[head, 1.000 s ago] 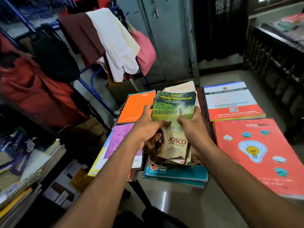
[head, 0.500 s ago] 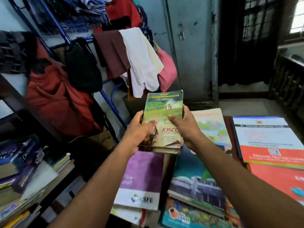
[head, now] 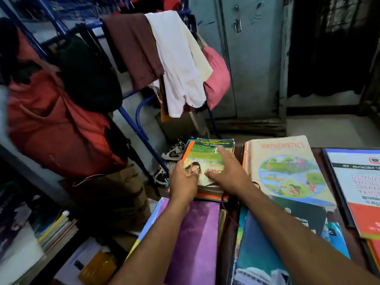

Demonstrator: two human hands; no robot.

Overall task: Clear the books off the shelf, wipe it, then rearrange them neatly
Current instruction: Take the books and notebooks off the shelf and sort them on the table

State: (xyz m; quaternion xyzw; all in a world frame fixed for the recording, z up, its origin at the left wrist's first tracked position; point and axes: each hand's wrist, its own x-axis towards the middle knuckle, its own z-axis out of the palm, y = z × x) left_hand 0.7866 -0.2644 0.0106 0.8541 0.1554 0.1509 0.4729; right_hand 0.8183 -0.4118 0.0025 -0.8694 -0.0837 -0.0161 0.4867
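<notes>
Green-covered paperback book lies atop an orange-edged book stack, under both hands: left hand grips its near-left edge, right hand presses flat, fingers straight.

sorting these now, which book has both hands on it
The green-covered book atop the orange stack: left hand holds its left edge, right hand lies flat on its cover. Mathematics book is untouched.

Both bare arms reach forward; the left hand lies with thumb curled inward, the right hand flat, fingers straight and spread
</notes>
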